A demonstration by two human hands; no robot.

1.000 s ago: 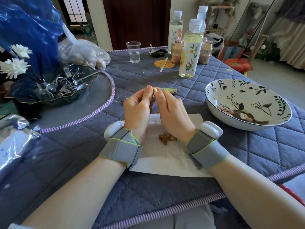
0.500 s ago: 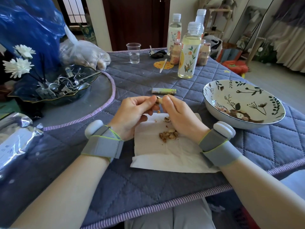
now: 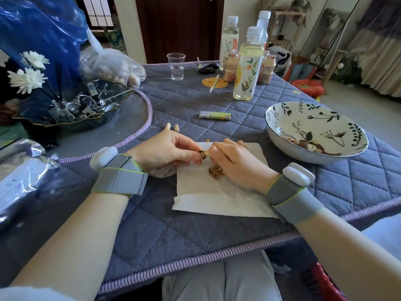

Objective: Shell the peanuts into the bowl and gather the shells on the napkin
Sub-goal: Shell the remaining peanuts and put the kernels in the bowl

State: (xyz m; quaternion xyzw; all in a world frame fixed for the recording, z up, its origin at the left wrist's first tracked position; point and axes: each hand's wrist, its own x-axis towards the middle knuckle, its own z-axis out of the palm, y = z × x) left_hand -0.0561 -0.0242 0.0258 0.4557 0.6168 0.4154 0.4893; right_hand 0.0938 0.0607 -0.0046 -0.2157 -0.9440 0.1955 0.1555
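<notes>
A: What did the peanut (image 3: 205,153) look like just then?

B: It was small and pale, with a dark, papery bit clinging at its left end. The left hand (image 3: 167,152) and the right hand (image 3: 235,161) met over it, thumb and forefinger of each pinched shut on it from either side, just above the napkin (image 3: 219,197).

A: And the shells?

B: A little brown heap of shell pieces (image 3: 216,172) lay on the napkin, half tucked under the right palm. One crumb sat at the napkin's far edge, at twelve o'clock from the fingers. Two whole peanuts (image 3: 172,127) lay on the quilted cloth (image 3: 191,224) at about eleven o'clock from the left hand.

A: Where was the bowl (image 3: 316,135)?

B: At two o'clock from the hands, near the right edge of the table, apart from the napkin. A few shelled kernels (image 3: 289,139) lay in its bottom, against the painted pattern.

A: How much room was there?

B: The napkin's near half lay bare, and so did the cloth down to the striped hem at six o'clock. The cloth between napkin and bowl was open too. At twelve o'clock only a small green tube (image 3: 214,115) lay crosswise; the bottles (image 3: 246,68) and a plastic cup (image 3: 176,66) stood well beyond it. At ten o'clock a dark dish of metal clips (image 3: 71,109) crowded the left side, with a bag of peanuts (image 3: 110,66) behind.
</notes>
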